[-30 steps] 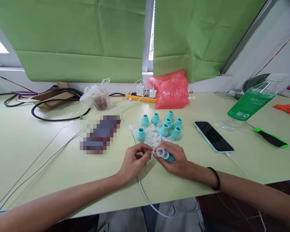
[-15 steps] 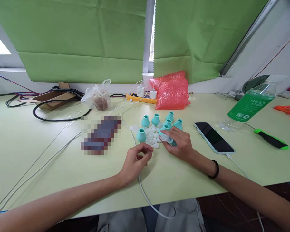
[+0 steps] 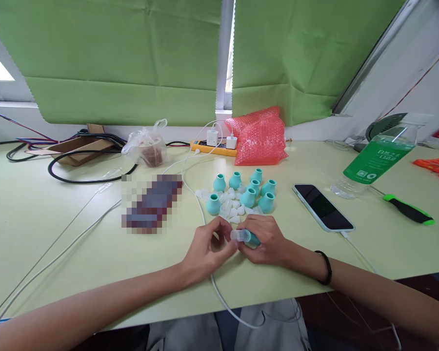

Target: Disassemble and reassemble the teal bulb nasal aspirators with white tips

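My right hand (image 3: 265, 239) is wrapped round a teal rubber bulb (image 3: 254, 239), mostly hidden by the fingers. A short clear plastic tube (image 3: 238, 235) juts from the bulb's left end. The curved thumb and forefinger of my left hand (image 3: 210, 246) close on the tube's free end. Just beyond both hands stand several more teal bulbs with open necks, one of them a teal bulb (image 3: 214, 204) at the near left. Among them lie loose white cone-shaped pieces (image 3: 234, 211) and clear plastic parts (image 3: 225, 208).
A phone (image 3: 324, 207) on a cable lies to the right, near a green-labelled bottle (image 3: 378, 163) and a screwdriver (image 3: 408, 209). To the left is a blurred dark object (image 3: 153, 202). A white cable (image 3: 216, 287) runs under my left hand. Red bubble-wrap bags (image 3: 261, 139) lean behind.
My right hand has drawn back toward me from the cluster, bringing a teal bulb with a clear tube. My left thumb and forefinger have come to the tube's end.
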Available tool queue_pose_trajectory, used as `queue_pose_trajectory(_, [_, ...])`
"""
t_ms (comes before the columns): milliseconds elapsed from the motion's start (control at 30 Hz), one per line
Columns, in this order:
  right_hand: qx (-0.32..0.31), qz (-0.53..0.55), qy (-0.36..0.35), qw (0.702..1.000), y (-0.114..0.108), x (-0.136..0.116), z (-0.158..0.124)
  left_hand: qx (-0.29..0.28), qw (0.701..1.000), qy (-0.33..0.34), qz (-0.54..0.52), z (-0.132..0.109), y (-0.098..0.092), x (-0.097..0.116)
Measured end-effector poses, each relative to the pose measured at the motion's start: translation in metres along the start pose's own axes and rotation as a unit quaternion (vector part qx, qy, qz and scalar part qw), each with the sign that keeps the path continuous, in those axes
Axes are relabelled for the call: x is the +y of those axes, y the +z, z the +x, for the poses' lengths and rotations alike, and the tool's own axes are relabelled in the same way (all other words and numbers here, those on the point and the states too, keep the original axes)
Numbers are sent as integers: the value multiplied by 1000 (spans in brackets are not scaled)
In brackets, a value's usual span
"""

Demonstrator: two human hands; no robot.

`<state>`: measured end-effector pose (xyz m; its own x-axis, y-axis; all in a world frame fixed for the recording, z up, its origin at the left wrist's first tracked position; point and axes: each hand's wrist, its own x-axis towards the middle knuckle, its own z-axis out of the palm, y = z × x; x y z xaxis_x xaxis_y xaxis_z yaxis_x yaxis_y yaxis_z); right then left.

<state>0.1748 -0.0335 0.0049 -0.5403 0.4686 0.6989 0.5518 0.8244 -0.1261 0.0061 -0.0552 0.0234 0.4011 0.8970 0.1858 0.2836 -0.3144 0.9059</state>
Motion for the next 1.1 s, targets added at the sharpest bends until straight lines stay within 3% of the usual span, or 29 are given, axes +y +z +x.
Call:
queue_pose_trajectory(167, [-34,-19,-38,999,2,-5,-3,-23,981,30,191,0,4,-2])
queue_pose_trajectory(333, [-49,-8,-42,998,1,-7,-2,-79,939,119,313,-2,4,-2])
queue_pose_trajectory(500, [-84,81,-82,990,-5,-10,0,-155,924,215,275,-4,1,-1])
queue_pose_trajectory(833, [-64,137,-100,984,0,-8,-4,-208,941,198,179,-5,-5,6])
queue_pose_trajectory(967, [-74,134,-126,980,-4,-4,-6,-174,966,153,117,-6,-4,3])
queue_pose_trajectory(1100, [-41,133,-93,986,0,3,-10,-114,971,152,145,-7,-1,-1])
